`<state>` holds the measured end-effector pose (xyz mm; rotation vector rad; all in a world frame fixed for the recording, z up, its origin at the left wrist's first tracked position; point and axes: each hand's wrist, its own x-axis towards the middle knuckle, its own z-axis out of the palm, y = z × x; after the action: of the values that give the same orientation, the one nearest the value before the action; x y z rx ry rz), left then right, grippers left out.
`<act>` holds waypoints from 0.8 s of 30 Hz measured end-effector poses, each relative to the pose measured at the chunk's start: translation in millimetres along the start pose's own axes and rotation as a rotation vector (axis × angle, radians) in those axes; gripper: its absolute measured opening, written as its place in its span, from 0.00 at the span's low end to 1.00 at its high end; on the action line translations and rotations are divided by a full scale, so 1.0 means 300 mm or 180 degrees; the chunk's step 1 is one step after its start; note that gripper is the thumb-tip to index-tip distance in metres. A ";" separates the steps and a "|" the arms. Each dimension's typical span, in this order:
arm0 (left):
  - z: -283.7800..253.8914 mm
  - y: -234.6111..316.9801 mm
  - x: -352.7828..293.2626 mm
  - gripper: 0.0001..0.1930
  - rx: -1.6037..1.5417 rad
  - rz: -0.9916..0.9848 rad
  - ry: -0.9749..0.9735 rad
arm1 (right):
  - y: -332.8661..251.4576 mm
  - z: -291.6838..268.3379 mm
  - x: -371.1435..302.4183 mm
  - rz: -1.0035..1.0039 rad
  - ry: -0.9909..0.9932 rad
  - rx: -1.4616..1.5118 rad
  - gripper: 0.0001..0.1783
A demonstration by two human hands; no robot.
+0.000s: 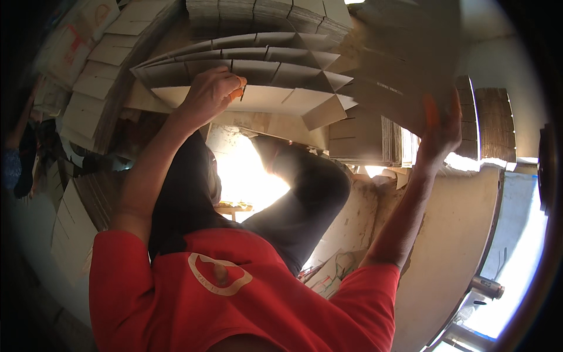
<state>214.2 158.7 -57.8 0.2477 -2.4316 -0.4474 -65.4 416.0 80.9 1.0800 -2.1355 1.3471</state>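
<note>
A cardboard divider grid (267, 70), made of long slotted strips crossed by shorter pieces, stands in front of me. My left hand (214, 91) is closed on its nearest long strip (270, 100), beside a dark slot. Orange covers sit on some of its fingers. Up at the right, my right hand (440, 126) grips the lower edge of a large slotted cardboard sheet (404, 64), which is smeared by motion. That sheet is raised beside the grid's right end and hides what lies behind it. An orange cover shows on the right hand too.
Slotted cardboard stacks stand at the far left (102, 73), at the back (264, 17) and at the right (495, 123). Another cardboard stack (366, 138) stands below the raised sheet. My bent legs (293, 199) are under the work. A metal cylinder (488, 287) is at lower right.
</note>
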 end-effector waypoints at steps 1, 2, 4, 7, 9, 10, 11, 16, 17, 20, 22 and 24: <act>0.011 -0.003 0.002 0.13 -0.0027 0.0025 0.0041 | 0.000 0.032 0.026 -0.0124 -0.0331 0.0627 0.27; 0.019 -0.002 0.005 0.12 -0.0092 0.0025 0.0071 | -0.017 0.052 0.026 -0.0094 -0.0567 0.0902 0.28; 0.020 -0.006 0.000 0.11 -0.0159 -0.0035 0.0121 | -0.088 0.123 0.013 0.0170 -0.0971 0.1143 0.29; 0.021 0.000 0.007 0.11 -0.0185 -0.0029 0.0029 | -0.096 0.182 -0.002 0.0324 -0.1217 0.1211 0.30; 0.022 0.000 0.003 0.11 -0.0183 -0.0025 0.0054 | -0.079 0.216 -0.015 0.0269 -0.1292 0.1168 0.30; 0.022 0.000 0.000 0.11 -0.0184 -0.0024 0.0064 | -0.078 0.232 -0.023 0.0240 -0.1321 0.1064 0.30; 0.021 0.000 -0.002 0.10 -0.0190 -0.0024 0.0068 | -0.076 0.244 -0.031 0.0211 -0.1348 0.0960 0.30; 0.023 -0.001 0.006 0.10 -0.0222 -0.0033 0.0026 | -0.054 0.277 -0.051 0.0157 -0.1419 0.0643 0.31; 0.023 0.000 0.008 0.09 -0.0241 -0.0046 0.0009 | -0.052 0.283 -0.053 0.0108 -0.1432 0.0650 0.31; 0.010 0.005 -0.001 0.09 -0.0307 -0.0087 0.0007 | -0.072 0.297 -0.055 0.0013 -0.1357 0.0715 0.31; 0.011 0.005 -0.003 0.09 -0.0436 -0.0125 0.0001 | -0.081 0.296 -0.057 0.0200 -0.1460 0.0598 0.30; 0.003 0.003 0.011 0.10 -0.0351 -0.0157 0.0077 | -0.087 0.299 -0.061 0.0224 -0.1483 0.0497 0.30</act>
<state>211.1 158.7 -56.2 0.2643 -2.3724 -0.5950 -27.3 337.6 42.5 1.5180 -2.4394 1.4209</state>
